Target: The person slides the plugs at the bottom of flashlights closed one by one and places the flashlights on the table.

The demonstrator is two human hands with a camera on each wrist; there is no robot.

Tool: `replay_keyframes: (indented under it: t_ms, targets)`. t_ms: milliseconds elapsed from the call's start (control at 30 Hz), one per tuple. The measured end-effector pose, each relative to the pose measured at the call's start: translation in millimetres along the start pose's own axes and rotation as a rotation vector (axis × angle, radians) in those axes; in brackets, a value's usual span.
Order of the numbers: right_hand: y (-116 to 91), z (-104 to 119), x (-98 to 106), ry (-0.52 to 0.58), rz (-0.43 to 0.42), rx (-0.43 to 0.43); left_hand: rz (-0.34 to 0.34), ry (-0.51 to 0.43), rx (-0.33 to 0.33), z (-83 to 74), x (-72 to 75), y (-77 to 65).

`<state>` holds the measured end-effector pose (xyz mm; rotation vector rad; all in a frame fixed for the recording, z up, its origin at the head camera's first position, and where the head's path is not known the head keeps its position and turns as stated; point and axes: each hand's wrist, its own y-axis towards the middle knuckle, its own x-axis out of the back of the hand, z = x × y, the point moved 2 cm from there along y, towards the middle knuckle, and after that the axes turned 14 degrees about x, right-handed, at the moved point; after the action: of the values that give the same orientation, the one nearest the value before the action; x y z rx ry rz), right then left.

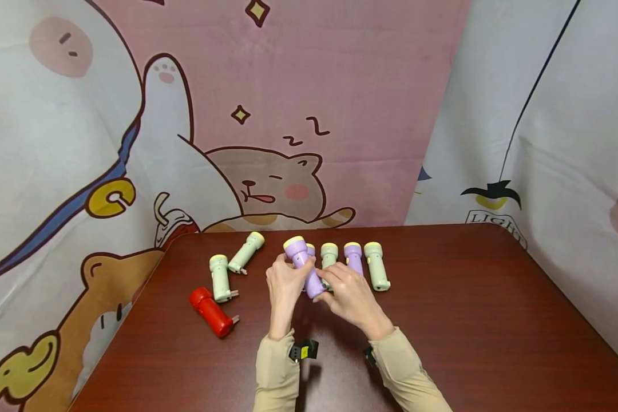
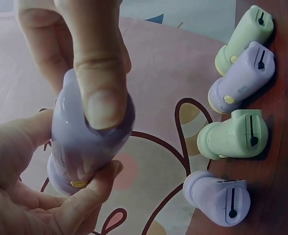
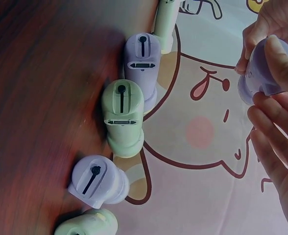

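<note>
My left hand (image 1: 284, 281) grips a purple flashlight (image 1: 300, 256) by its body, raised above the table and tilted, with its yellow-rimmed head pointing away. At the tail end, my right hand (image 1: 354, 296) holds the same flashlight. In the left wrist view, the right thumb (image 2: 102, 93) presses on the purple tail, hiding part of it. The right wrist view shows the right hand's other fingers (image 3: 276, 127) beside the flashlight. Just behind the hands stand a purple flashlight (image 2: 220, 198), a green one (image 2: 234, 134), another purple one (image 2: 244, 78) and a green one (image 1: 376, 266).
On the left of the brown table (image 1: 474, 309) lie a red flashlight (image 1: 212, 312) and two pale green flashlights, one near (image 1: 220, 279) and one farther back (image 1: 246, 253). These have prongs sticking out at the tail. A cartoon-printed cloth (image 1: 371, 114) hangs behind the table.
</note>
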<state>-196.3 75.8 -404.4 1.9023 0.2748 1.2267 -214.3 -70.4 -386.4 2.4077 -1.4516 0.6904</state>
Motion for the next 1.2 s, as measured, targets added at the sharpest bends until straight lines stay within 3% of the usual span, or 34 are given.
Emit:
replay_keyframes:
  t_ms: [467, 733, 1200]
  targets:
    - [0.2, 1.2, -1.4, -0.020, 0.027, -0.015, -0.002, -0.001, -0.001, 1.2, -1.2, 1.2]
    - [-1.2, -0.1, -2.4, 0.005, 0.068, -0.028, -0.013, -0.005, -0.006, 4.5, -2.6, 3.6]
    - [-3.3, -5.2, -2.0, 0.073, 0.059, -0.040, -0.009, -0.020, -0.003, 6.2, 0.9, 6.3]
